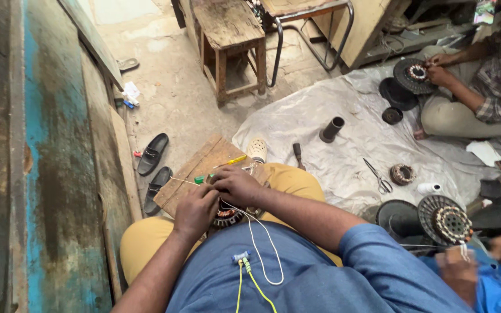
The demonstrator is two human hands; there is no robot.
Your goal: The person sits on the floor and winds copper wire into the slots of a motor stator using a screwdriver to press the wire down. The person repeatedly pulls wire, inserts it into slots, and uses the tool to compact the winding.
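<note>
Both hands work a round copper-wound motor stator point(226, 215) resting in the lap: the left hand point(195, 210) grips its rim, while the right hand point(236, 185) pinches a thin white wire point(259, 243). Threading seems underway; steady tension is needed.

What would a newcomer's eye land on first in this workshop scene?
At the centre, the left hand and right hand work a wound motor stator on the lap, a white wire trailing from it. Black sandals lie left, scissors on the grey sheet right.
</note>
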